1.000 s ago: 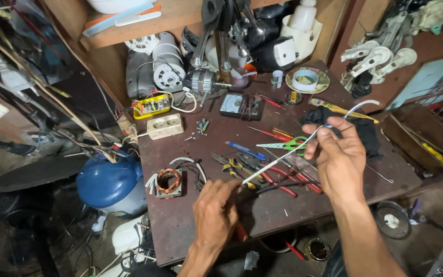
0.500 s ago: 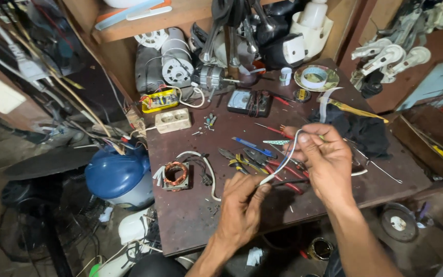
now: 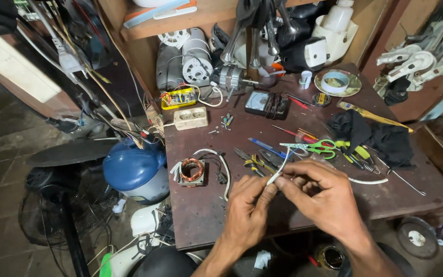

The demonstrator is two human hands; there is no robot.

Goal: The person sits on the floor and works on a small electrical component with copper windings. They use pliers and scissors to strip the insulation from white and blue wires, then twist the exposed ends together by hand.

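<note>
White cable [image 3: 278, 172] is pinched between both hands. The left hand [image 3: 248, 208] and right hand [image 3: 324, 197] grip its end above the worktop [image 3: 206, 215].

Between the fingertips [image 3: 268, 189] of both hands runs a thin white cable [image 3: 279, 170] with a smooth plastic sheath, slightly glossy. Under the hands, the table [image 3: 201, 215] top is dull brown, matt and scratched; it may be painted metal, but the view is not clear enough. Just beyond the fingers lie scissors [image 3: 316, 147] with shiny green plastic handles. To the left of the fingers sits a motor coil [image 3: 192, 171] of bright copper wire in a grey metal core. To the right lies a black cloth [image 3: 380, 138], soft and matt.
</note>
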